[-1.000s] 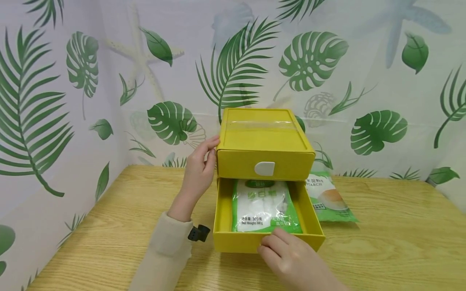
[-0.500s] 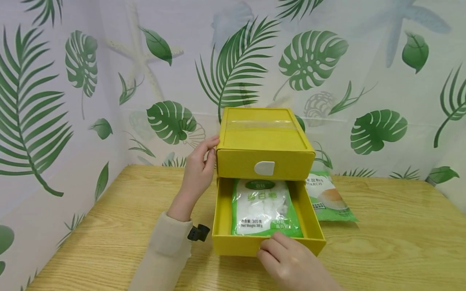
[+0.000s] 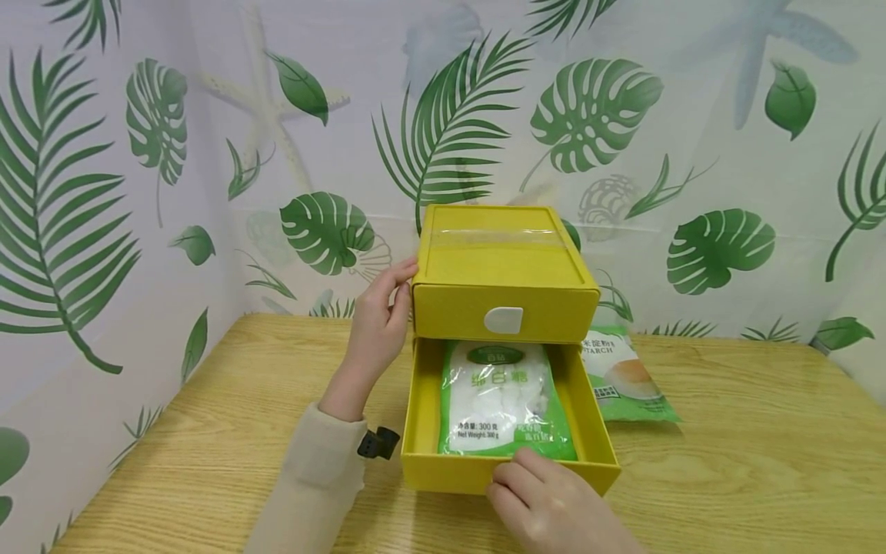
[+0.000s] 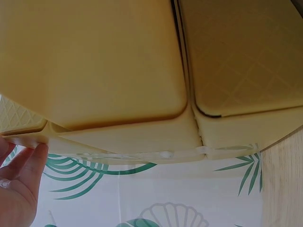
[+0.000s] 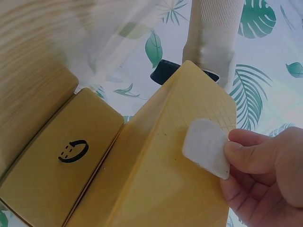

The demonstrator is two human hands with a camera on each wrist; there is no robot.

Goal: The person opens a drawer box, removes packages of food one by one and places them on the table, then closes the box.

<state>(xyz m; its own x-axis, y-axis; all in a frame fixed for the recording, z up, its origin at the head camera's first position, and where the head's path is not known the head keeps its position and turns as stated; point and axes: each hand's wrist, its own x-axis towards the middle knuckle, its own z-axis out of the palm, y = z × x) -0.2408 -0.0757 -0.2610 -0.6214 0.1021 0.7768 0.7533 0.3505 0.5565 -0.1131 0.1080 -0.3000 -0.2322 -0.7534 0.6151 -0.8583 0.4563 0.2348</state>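
Observation:
A yellow two-drawer storage box (image 3: 508, 265) stands on the table, its upper drawer shut and its lower drawer (image 3: 453, 473) pulled out. Inside the lower drawer lies a white and green bag of sugar (image 3: 494, 404). My right hand (image 3: 557, 504) is at that drawer's front; in the right wrist view its thumb and fingers pinch the white pull tab (image 5: 204, 145). At the box's left side my left hand (image 3: 379, 312) rests with fingertips against the upper edge, fingers fairly straight, as the left wrist view of the hand (image 4: 23, 182) also shows.
A green and white starch bag (image 3: 626, 377) lies on the wooden table (image 3: 747, 454) just right of the box, partly hidden behind it. A leaf-patterned cloth (image 3: 443, 115) hangs close behind the box.
The lower drawer has slid a little farther out toward me, with the sugar bag in it and my right hand at its front. My left hand has stayed on the box.

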